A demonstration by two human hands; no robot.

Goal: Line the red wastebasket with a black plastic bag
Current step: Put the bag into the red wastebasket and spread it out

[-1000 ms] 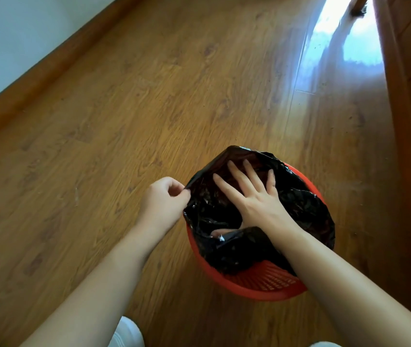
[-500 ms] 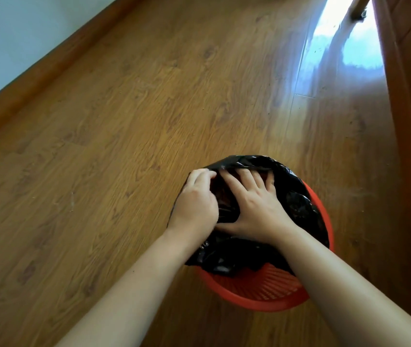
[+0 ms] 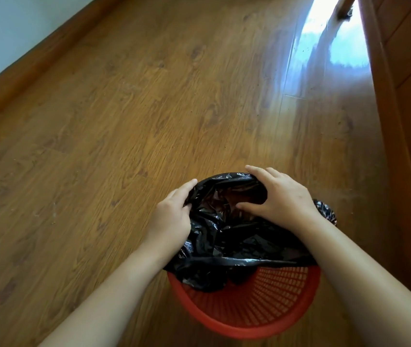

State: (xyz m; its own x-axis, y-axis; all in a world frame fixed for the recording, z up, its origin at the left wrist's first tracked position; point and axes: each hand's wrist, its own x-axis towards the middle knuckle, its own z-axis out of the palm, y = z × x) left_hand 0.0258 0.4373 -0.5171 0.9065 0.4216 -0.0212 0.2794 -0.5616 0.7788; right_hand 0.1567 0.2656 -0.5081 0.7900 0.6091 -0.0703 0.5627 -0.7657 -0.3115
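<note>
The red wastebasket (image 3: pixel 269 319) with a mesh wall stands on the wooden floor at the bottom centre. A crumpled black plastic bag (image 3: pixel 224 236) fills its far half and drapes over the far and left rim; the near inner wall is bare. My left hand (image 3: pixel 172 216) grips the bag's left edge, thumb inside, fingers outside. My right hand (image 3: pixel 279 199) grips the bag's far edge, fingers over the rim and thumb inside the opening.
A wooden skirting board (image 3: pixel 36 61) and pale wall run along the left. Wooden furniture (image 3: pixel 405 101) borders the right side, close to the basket. Bright window glare (image 3: pixel 334 46) lies on the floor at the top right.
My hands were close together on the bag's far-left part; they have spread apart, the right moving to the far rim, the left to the left edge, stretching the bag's mouth wider.
</note>
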